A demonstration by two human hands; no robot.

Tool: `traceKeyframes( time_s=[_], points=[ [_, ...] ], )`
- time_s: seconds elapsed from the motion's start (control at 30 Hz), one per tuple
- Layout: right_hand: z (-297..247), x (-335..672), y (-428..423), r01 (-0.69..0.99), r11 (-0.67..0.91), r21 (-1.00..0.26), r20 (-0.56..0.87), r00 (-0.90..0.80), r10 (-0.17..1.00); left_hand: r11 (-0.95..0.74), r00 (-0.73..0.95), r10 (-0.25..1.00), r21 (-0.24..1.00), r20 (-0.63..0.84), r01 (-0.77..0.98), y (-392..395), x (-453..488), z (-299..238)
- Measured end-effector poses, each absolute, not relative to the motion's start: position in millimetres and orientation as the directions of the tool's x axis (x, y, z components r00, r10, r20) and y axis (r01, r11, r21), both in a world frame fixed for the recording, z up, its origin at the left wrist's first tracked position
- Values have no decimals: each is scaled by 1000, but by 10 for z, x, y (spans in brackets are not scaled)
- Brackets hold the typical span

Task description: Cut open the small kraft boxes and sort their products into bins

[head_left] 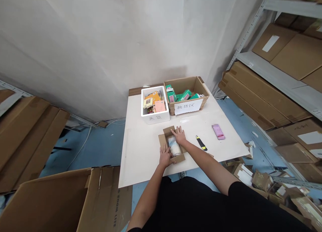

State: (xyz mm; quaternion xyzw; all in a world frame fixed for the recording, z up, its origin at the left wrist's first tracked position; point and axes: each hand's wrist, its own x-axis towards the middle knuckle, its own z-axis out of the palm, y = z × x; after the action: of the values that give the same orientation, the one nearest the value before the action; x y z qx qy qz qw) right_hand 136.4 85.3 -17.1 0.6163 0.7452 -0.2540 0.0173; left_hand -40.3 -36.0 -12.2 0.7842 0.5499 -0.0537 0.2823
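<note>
A small open cardboard box [163,138] lies on the white table [141,151] in front of me. Inside it sits a pale white-and-blue packet [174,146]. My left hand [165,156] rests on the box's near left edge, fingers spread flat. My right hand [179,135] lies over the box's far right corner, fingers stretched out, touching the packet's top end. Neither hand grips anything that I can make out.
A yellow-and-black utility knife [201,143] and a pink object [218,131] lie right of the box. At the back stand a white foam bin [154,117] and a labelled cardboard box [187,104] of goods. Large cartons flank the table; shelving stands at right.
</note>
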Motion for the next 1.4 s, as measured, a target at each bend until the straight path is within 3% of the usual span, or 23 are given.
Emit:
traceKeyframes(
  time_s=[0.3, 0.43, 0.5, 0.57, 0.67, 0.8, 1.0, 1.23, 1.4],
  points=[
    [-80, 1213, 1089, 957, -47, -286, -464, -96, 881, -230, 368, 872, 395, -323, 890, -446, -335, -183],
    [-20, 1159, 934, 938, -9, -347, -287, -97, 953, -259, 371, 890, 377, -265, 889, -465, -367, -222],
    [-35, 1105, 758, 902, 79, -425, -157, -159, 975, -261, 371, 895, 383, -248, 886, -470, -409, -230],
    [-82, 1028, 574, 854, 157, -496, -130, -251, 959, -250, 365, 899, 399, -243, 882, -475, -468, -218],
    [-193, 885, 369, 839, 112, -533, -305, -313, 899, -226, 346, 905, 411, -246, 883, -480, -592, -175],
    [-369, 643, 275, 891, 58, -450, -517, -313, 797, -213, 335, 915, 433, -227, 876, -479, -836, -140],
    [-644, 51, 343, 918, 124, -377, -626, -351, 696, -228, 326, 922, 390, -207, 892, -500, -1359, -249],
    [-1057, -722, 511, 917, 322, -235, -686, -391, 613, -333, 339, 939, 430, 66, 839, -473, -2087, -505],
    [-1255, -1143, 586, 939, 331, -92, -745, -285, 603, -324, 328, 941, 477, 77, 817, -443, -2395, -569]
  ],
)
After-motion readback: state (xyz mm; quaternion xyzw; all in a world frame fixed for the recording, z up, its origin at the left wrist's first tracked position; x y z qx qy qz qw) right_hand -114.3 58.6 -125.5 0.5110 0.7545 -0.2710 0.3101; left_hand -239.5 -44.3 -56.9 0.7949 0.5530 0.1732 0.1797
